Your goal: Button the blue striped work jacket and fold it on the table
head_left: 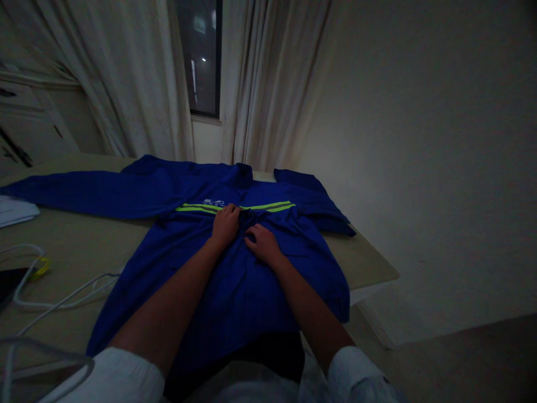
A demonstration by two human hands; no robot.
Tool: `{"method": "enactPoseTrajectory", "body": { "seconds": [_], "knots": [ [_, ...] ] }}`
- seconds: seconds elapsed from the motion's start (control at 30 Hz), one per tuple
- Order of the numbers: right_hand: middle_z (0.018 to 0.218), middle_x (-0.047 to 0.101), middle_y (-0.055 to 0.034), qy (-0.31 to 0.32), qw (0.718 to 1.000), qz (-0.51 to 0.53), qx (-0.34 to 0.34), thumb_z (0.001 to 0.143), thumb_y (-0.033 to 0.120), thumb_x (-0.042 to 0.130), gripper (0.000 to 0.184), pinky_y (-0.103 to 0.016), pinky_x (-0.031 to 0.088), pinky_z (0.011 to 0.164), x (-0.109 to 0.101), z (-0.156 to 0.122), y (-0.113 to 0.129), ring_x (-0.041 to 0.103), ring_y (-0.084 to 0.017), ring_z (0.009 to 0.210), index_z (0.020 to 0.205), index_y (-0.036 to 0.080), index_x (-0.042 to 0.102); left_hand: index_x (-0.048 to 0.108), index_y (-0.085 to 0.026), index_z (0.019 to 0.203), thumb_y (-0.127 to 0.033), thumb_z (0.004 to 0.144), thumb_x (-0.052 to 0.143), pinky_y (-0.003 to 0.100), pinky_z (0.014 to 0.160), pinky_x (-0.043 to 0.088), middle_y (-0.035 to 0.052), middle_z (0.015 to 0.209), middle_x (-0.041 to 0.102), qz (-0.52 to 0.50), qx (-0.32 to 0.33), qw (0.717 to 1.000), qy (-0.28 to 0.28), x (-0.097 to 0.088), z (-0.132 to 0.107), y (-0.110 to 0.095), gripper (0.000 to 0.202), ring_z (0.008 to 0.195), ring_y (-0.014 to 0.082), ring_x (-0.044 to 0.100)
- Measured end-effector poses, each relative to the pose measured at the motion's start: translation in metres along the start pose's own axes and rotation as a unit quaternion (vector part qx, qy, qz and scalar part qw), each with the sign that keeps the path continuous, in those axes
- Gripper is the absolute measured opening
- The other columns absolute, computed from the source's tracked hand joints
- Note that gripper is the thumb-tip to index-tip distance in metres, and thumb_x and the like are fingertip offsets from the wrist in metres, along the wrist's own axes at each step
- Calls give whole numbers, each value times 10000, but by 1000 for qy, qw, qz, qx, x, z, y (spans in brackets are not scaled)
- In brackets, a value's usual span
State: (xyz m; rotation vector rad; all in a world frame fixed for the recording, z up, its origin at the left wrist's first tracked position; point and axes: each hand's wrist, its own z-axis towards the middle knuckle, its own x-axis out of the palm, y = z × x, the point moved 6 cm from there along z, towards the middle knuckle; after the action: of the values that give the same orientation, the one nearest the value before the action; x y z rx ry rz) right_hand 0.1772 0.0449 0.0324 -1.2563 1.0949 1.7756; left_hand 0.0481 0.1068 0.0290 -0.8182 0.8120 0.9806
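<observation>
A dark blue work jacket (251, 296) lies spread out, front up, with its collar at the far end. A yellow-green striped band (274, 207) crosses its chest, and small white print (213, 202) sits above the band on the left. At the middle of the chest, my left hand (226, 225) grips the front edge of the jacket with its fingers bent. My right hand (263, 244) is just beside it, lower and to the right, thumb and fingers pinched on the jacket front. Cloth bunches between the hands, and any fastener there is too dark to make out.
Beneath the jacket is a table (369, 260), its right corner near the wall (440, 168). White cables (62, 305), a yellow tie (41, 268), a dark flat object (12, 282) and white papers (17, 211) lie at left. Curtains (277, 84) hang behind.
</observation>
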Motion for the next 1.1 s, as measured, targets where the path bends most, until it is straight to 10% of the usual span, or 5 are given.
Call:
{"method": "enactPoseTrajectory", "body": {
  "seconds": [0.2,0.43,1.1],
  "knots": [
    [1115,666,-78,-52,995,-79,37,980,311,572,156,-282,491,780,-2,-7,6,661,-210,992,1060,221,672,704,-181,1183,-110,937,455,457,974,471,166,1262,619,-48,16,998,-41,-14,-10,-14,357,1152,329,566],
    [1122,660,-87,-51,991,-90,84,970,267,541,178,-277,489,755,-2,-5,8,674,-203,961,1101,213,649,715,-199,1137,-189,912,493,387,940,516,95,1102,693,-191,62,979,45,-6,-34,-9,316,1021,248,649],
    [858,632,-2,-143,975,161,63,797,179,654,80,-258,451,759,-2,-1,-19,582,-154,775,876,188,659,720,-240,1090,-235,945,561,410,973,487,79,1096,724,-119,101,984,85,-30,-38,-25,216,1061,269,643]
  ]
}}
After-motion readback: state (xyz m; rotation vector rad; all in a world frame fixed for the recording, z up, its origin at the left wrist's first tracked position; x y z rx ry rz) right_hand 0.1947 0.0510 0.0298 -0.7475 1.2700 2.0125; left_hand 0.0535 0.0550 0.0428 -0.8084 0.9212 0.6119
